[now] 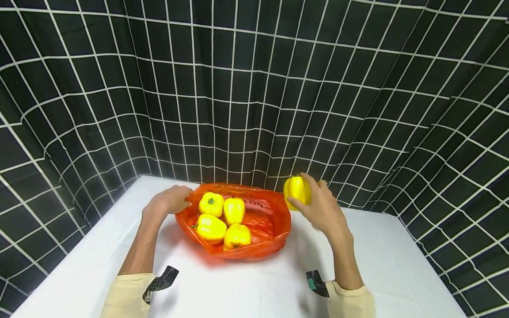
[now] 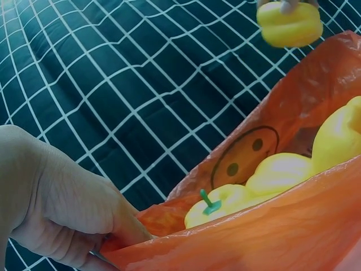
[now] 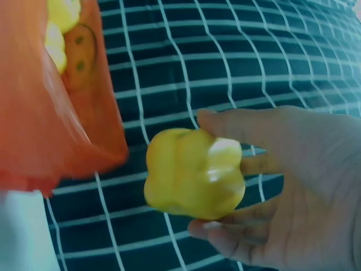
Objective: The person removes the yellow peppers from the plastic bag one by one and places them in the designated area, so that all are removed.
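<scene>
An orange-red plastic bag (image 1: 262,251) lies on the table with its mouth spread wide. Several yellow bell peppers (image 1: 234,211) sit inside it, mostly toward the left; one shows a green stem (image 2: 210,203). My left hand (image 1: 169,201) pinches the bag's left rim, thumb and fingers curled over the plastic. Just off the bag's right end, my right hand (image 1: 320,205) holds another yellow bell pepper (image 3: 194,175) in the air, thumb on one side and fingers on the other. A smiley face print (image 2: 245,155) shows on the bag's inner wall.
The white table (image 1: 381,256) spreads below the bag and out to both sides. A dark curtain with a white grid (image 1: 254,88) stands close behind the bag and wraps around the sides. Dark devices (image 1: 163,279) are strapped at both wrists.
</scene>
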A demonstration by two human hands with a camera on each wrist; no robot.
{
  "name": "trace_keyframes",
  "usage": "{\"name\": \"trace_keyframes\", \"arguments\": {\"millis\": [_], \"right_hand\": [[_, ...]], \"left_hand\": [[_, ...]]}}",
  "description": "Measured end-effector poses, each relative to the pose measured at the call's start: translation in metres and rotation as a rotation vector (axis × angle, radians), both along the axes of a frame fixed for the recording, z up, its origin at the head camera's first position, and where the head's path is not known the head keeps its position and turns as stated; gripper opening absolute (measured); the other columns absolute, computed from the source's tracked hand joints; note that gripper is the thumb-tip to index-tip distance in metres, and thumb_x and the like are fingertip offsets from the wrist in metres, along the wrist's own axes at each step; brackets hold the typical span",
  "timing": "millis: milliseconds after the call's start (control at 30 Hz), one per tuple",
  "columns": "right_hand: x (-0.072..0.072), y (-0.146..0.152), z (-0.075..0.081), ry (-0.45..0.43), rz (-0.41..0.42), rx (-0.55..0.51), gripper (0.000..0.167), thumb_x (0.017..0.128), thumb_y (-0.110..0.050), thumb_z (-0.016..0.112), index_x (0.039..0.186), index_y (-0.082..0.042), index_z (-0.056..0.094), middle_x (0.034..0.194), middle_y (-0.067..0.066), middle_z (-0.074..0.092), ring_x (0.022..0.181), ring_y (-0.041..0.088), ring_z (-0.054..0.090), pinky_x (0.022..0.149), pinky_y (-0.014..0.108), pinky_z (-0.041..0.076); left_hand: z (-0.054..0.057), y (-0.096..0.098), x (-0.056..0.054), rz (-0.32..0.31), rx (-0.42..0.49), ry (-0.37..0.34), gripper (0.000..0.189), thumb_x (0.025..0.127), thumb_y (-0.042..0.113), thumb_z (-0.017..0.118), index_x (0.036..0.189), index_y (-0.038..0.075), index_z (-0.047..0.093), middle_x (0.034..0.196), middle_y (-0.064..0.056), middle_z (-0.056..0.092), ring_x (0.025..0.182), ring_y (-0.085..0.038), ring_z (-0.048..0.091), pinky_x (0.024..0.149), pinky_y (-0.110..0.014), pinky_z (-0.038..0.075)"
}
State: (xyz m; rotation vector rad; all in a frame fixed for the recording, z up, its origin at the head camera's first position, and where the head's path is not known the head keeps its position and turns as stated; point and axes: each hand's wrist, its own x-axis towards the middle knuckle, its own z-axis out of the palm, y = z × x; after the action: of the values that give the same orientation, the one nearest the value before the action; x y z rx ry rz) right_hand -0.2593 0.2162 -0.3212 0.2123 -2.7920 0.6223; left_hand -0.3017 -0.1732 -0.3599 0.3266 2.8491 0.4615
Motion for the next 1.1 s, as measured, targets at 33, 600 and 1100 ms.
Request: {"name": "trace_keyframes", "arguments": {"millis": [33, 600, 1100], "right_hand": [[0.0, 0.006, 0.001, -0.01, -0.019, -0.004, 0.077, 0.094, -0.04, 0.074, 0.159, -0.015, 0.041, 0.126, 0.027, 0.055, 0.093, 0.035, 0.061, 0.07, 0.04, 0.06], [-0.009, 0.085, -0.008, -0.072, -0.379, -0.029, 0.087, 0.094, -0.036, 0.072, 0.161, 0.0, 0.03, 0.13, 0.041, 0.046, 0.106, 0.054, 0.055, 0.083, 0.064, 0.056], [-0.033, 0.133, -0.063, -0.427, -0.453, -0.065, 0.084, 0.093, -0.034, 0.071, 0.154, 0.01, 0.033, 0.138, 0.042, 0.046, 0.124, 0.061, 0.048, 0.101, 0.071, 0.047]], "left_hand": [[0.0, 0.0, 0.0, -0.001, 0.0, 0.001, 0.026, 0.099, 0.01, 0.065, 0.124, 0.003, 0.071, 0.098, -0.009, 0.07, 0.093, -0.026, 0.059, 0.096, -0.047, 0.06], [0.001, -0.001, 0.0, 0.0, 0.007, -0.015, 0.028, 0.1, 0.009, 0.064, 0.126, 0.004, 0.071, 0.102, -0.01, 0.071, 0.097, -0.027, 0.059, 0.098, -0.05, 0.059], [0.001, -0.001, 0.001, 0.013, 0.022, -0.033, 0.028, 0.1, 0.01, 0.065, 0.127, 0.004, 0.071, 0.102, -0.011, 0.071, 0.093, -0.025, 0.061, 0.093, -0.045, 0.062]]}}
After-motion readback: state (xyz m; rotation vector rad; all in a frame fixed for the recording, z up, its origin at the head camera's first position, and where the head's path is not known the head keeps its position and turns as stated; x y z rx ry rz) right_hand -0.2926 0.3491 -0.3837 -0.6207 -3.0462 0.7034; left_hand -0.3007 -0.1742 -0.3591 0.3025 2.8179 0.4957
